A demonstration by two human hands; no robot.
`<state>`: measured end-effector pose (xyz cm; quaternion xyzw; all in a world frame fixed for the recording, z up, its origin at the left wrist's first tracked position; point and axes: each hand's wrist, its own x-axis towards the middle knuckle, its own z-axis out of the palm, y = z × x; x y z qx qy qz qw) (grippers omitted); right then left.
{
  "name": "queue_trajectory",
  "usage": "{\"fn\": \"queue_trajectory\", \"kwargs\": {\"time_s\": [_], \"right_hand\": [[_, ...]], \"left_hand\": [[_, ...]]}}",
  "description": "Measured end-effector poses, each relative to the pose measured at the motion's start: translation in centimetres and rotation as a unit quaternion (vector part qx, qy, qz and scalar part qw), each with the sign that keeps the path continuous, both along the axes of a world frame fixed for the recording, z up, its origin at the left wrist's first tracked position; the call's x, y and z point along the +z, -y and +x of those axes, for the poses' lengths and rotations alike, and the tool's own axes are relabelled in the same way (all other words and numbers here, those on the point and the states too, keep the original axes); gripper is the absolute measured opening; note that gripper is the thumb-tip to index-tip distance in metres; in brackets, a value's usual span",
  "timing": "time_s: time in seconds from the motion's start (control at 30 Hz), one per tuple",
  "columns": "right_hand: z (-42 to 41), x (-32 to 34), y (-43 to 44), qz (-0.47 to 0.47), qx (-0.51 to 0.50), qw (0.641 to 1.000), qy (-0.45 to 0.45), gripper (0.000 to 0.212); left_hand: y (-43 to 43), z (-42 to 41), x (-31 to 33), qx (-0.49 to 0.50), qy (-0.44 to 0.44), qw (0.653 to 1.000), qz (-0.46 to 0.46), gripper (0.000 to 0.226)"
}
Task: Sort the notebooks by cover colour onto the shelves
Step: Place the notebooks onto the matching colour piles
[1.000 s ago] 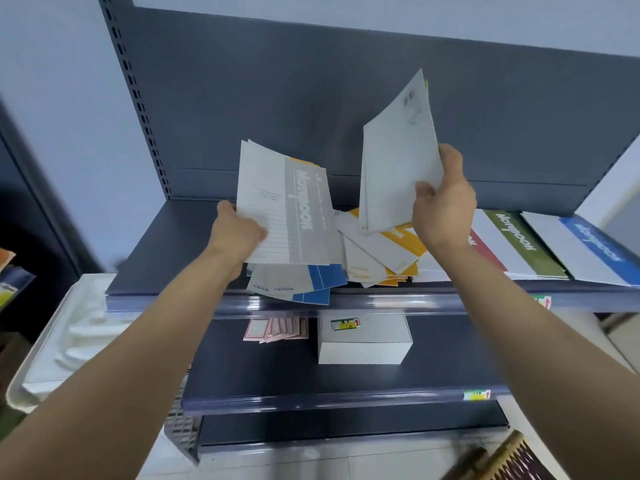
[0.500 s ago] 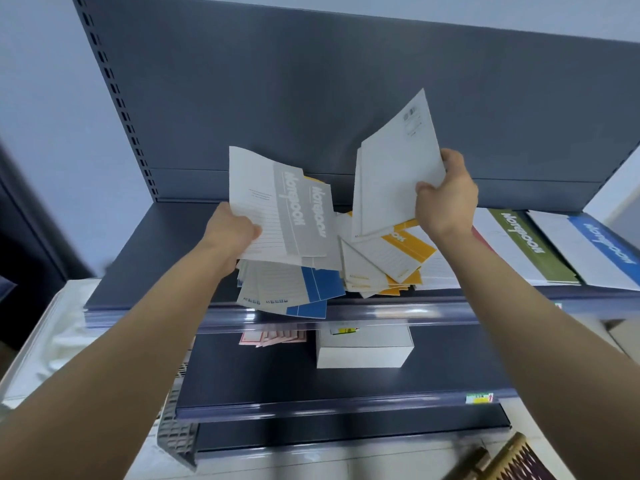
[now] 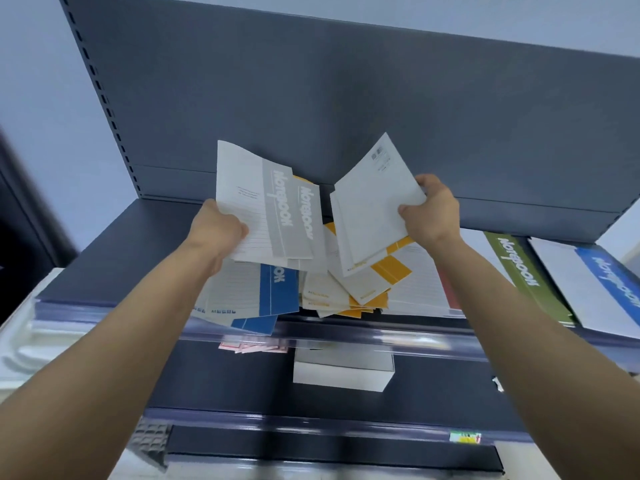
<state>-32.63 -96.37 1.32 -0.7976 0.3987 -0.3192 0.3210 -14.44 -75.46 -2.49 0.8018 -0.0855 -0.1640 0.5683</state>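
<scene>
My left hand [image 3: 216, 228] grips grey-banded notebooks [image 3: 263, 206], held up and fanned above the top shelf [image 3: 114, 258]. My right hand [image 3: 433, 211] holds a notebook with its white back cover [image 3: 372, 206] facing me, tilted to the right. Beneath them a loose heap lies on the shelf: blue-banded notebooks [image 3: 277, 289] at the left, yellow-banded ones [image 3: 381, 275] in the middle. To the right lie a red-edged notebook [image 3: 450, 289], a green-banded one [image 3: 523, 268] and a blue-banded one [image 3: 609, 282], side by side.
The dark back panel [image 3: 346, 109] rises behind the top shelf. On the lower shelf [image 3: 214, 386] stand a white box [image 3: 341, 375] and some pink-edged labels [image 3: 252, 347]. A white moulded tray [image 3: 24, 351] sits at the left.
My right hand has lowered and tilted its white-backed notebook further to the right. My left hand has kept its grey notebooks raised, shifting slightly. The view has tipped up a little.
</scene>
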Motion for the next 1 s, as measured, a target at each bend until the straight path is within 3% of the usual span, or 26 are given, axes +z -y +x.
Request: {"fn": "queue_trajectory", "kwargs": {"time_s": [0.4, 0.6, 0.73, 0.9, 1.0], "right_hand": [[0.3, -3.0, 3.7, 0.024, 0.070, 0.991, -0.116, 0.019], [0.7, -5.5, 5.0, -0.021, 0.050, 0.990, -0.130, 0.006], [1.1, -5.2, 5.6, 0.055, 0.034, 0.997, -0.053, 0.016], [1.8, -3.6, 5.5, 0.150, 0.054, 0.979, 0.129, 0.030], [2.4, -2.8, 5.4, 0.177, 0.072, 0.969, 0.154, 0.030]], "left_hand": [[-0.4, -2.4, 0.6, 0.057, 0.046, 0.997, 0.006, 0.050], [-1.3, -3.2, -0.1, 0.090, 0.050, 0.995, 0.017, 0.050], [-2.0, -3.1, -0.4, 0.104, 0.025, 0.994, 0.018, 0.033], [-2.6, -2.7, -0.5, 0.123, 0.028, 0.992, 0.013, 0.042], [-3.0, -2.6, 0.0, 0.140, 0.034, 0.990, -0.001, 0.041]]}}
